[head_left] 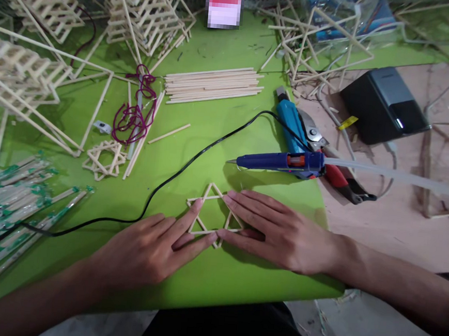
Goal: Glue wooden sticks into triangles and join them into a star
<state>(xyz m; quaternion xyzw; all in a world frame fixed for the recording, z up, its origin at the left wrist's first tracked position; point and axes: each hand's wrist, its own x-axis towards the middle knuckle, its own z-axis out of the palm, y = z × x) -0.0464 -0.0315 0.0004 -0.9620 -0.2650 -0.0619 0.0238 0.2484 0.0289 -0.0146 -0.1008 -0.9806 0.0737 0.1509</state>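
A six-pointed star of thin wooden sticks (pixel 203 232) lies flat on the green table in front of me. My left hand (pixel 156 248) holds its left side, index fingertip on the upper left and thumb at the bottom edge. From the other side, my right hand (pixel 277 231) grips the star, with the fingers stretched along its upper right and the thumb at the lower edge. Just beyond the hands lies a blue glue gun (pixel 275 161), nozzle pointing left, with a long clear glue stick out of its back. A smaller finished star (pixel 104 159) rests to the left.
Several stacked stick frames (pixel 143 16) stand at the back left. A bundle of loose sticks (pixel 213 86), purple cord (pixel 133 122), wrapped chopsticks (pixel 18 219), pruning shears (pixel 312 136) and a dark box (pixel 385 105) surround the work. A black cable (pixel 202 153) crosses the table.
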